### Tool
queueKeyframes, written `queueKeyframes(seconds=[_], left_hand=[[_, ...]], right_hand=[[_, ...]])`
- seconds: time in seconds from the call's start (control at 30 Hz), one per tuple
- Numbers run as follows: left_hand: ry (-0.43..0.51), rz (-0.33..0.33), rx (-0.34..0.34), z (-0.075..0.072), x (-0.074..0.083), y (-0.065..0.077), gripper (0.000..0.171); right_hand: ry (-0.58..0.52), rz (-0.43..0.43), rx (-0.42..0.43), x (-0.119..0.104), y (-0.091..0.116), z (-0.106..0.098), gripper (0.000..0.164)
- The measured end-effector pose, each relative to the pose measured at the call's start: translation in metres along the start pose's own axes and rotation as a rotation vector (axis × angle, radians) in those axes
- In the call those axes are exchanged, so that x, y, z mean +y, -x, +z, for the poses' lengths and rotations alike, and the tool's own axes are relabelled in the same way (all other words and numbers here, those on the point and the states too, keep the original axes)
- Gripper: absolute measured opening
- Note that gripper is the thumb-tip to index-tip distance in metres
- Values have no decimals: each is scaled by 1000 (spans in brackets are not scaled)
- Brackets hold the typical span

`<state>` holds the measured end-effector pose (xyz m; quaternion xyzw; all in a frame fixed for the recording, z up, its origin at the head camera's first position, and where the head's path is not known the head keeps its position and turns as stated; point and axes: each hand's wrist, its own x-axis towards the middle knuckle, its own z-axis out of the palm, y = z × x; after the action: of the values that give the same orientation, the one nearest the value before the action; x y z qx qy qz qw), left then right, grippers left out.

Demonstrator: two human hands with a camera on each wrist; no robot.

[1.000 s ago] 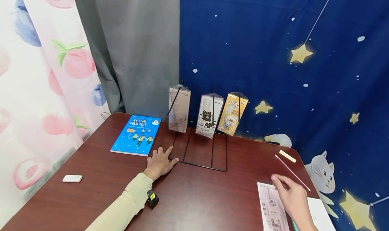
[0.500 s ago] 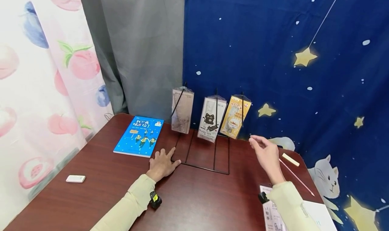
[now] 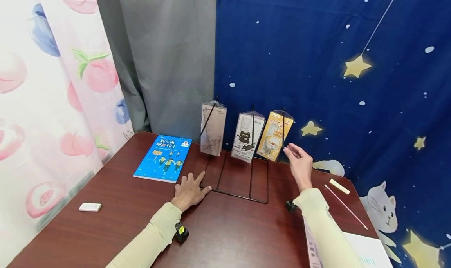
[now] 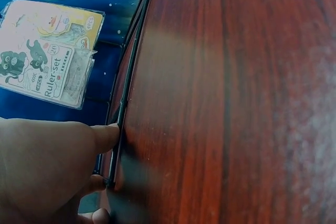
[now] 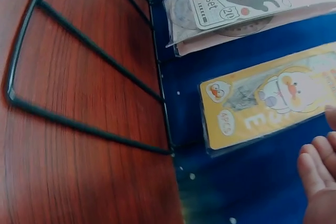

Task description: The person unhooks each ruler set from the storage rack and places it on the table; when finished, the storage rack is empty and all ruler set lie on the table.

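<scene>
My left hand (image 3: pixel 188 191) rests on the front left corner of a black wire rack (image 3: pixel 243 198), fingers spread. In the left wrist view its thumb (image 4: pixel 107 137) touches the front wire. Three packs hang from the rack's hooks: a pinkish ruler pack (image 3: pixel 213 131), a white ruler set with black cats (image 3: pixel 248 136), and a yellow duck pack (image 3: pixel 274 136). My right hand (image 3: pixel 300 165) is raised beside the yellow pack, fingertips at the front end of its hook. In the right wrist view its thumb and fingers stand apart, beside the yellow pack (image 5: pixel 268 100).
A blue book (image 3: pixel 163 158) lies at the back left, with a small white object (image 3: pixel 90 207) nearer me. On the right lie a pink pencil (image 3: pixel 345 206), a cream stick (image 3: pixel 340 186), a white item (image 3: pixel 370 249) and another pink ruler pack (image 3: pixel 312 249), partly under my sleeve.
My right hand has risen from the ruler pack on the table, forward and left to the yellow pack's hook. The left hand stays on the rack. The view has shifted slightly.
</scene>
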<state>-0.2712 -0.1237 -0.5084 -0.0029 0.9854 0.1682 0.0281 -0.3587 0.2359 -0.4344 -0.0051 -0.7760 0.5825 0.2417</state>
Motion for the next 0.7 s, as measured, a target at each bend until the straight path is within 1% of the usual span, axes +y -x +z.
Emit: queueKeyframes(seconds=[0.1,0.2,0.23,0.33,0.53,0.7], left_hand=[[1,-1,-5,-1,1,0,69],[3,0,-5,-1,2,0,69],[3,0,-2,-1,2,0,69],[8,3,2,0,1,-1,70],[13,-2,-13,1,1,-3,70],[7,-2,-8,-1,0,-3,69]], right_hand=[[-80,17,9,1,-7,8,41],[-94,34,8,-1,-13,13,40],[-101,34,11,3,-17,16,40],[-78,42,17,0,-21,20,39],[-10,60,38,-3,-23,24,35],[-22,58,21,-6,-22,24,29]])
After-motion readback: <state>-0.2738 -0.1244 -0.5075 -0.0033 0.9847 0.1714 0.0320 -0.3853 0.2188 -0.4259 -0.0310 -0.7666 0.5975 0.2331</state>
